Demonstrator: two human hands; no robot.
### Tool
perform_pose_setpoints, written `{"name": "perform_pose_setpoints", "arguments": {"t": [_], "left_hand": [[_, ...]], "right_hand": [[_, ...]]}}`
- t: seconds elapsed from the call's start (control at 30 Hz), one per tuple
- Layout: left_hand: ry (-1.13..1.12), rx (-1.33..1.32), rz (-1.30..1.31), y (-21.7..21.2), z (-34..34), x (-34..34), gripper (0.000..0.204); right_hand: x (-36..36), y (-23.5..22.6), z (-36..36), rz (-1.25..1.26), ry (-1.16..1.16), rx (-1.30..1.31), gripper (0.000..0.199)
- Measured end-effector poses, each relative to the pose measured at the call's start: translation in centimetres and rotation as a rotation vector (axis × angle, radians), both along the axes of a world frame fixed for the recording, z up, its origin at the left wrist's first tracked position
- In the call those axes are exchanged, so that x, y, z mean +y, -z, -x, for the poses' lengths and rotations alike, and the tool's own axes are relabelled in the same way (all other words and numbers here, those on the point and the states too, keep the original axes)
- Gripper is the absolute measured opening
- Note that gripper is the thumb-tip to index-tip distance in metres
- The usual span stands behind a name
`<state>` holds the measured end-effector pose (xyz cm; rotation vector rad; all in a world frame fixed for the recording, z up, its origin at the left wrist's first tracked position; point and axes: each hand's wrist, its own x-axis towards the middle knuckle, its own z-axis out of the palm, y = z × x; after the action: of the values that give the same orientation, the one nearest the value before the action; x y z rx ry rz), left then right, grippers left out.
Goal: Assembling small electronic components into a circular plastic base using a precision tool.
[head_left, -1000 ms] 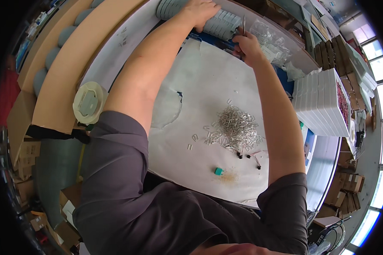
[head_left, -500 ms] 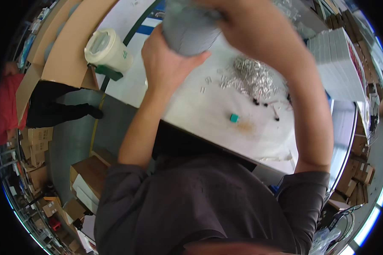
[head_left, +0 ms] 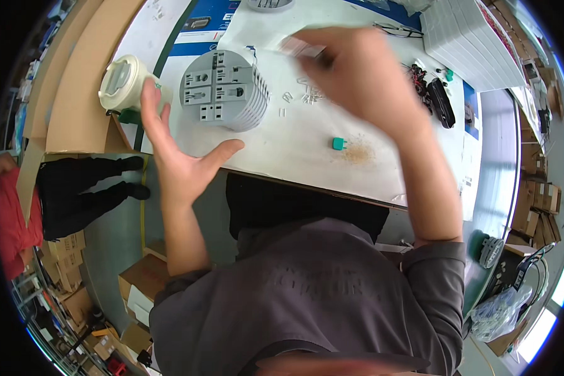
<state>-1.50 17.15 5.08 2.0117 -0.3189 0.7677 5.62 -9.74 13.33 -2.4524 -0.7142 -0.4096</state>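
My left hand point(head_left: 178, 153) is open with the fingers spread, just off the near edge of the white table point(head_left: 294, 156). It holds nothing. Right above its thumb stands a grey round stack of plastic parts point(head_left: 224, 89), untouched. My right hand point(head_left: 357, 78) hovers over the table to the right of the stack and is motion-blurred. A pale strip point(head_left: 299, 46) shows at its fingertips, but the grip is unclear. Small metal clips point(head_left: 307, 95) lie scattered under that hand.
A cream tape roll point(head_left: 122, 81) sits at the table's left edge by a cardboard strip point(head_left: 75, 81). A small green piece point(head_left: 338, 143), black cables point(head_left: 442, 100) and stacked white trays point(head_left: 470, 37) lie to the right. A person point(head_left: 88, 188) stands at left; boxes point(head_left: 144, 276) below.
The grey stack, lifted from the far side and held in both hands half a second ago, now stands on the table near me. My left hand has let go of it.
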Motion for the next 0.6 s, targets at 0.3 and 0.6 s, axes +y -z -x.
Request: {"name": "perform_pose_setpoints", "arguments": {"t": [0.3, 0.6], "left_hand": [[0.406, 0.354, -0.395, -6.1, -6.1, 3.0, 0.119], [0.361, 0.236, -0.436, -7.5, -5.2, 2.1, 0.112]], "right_hand": [[-5.8, 6.3, -18.0, 0.587, -0.206, 0.358, 0.017], [-5.1, 8.8, -19.7, 0.659, -0.304, 0.409, 0.017]]}}
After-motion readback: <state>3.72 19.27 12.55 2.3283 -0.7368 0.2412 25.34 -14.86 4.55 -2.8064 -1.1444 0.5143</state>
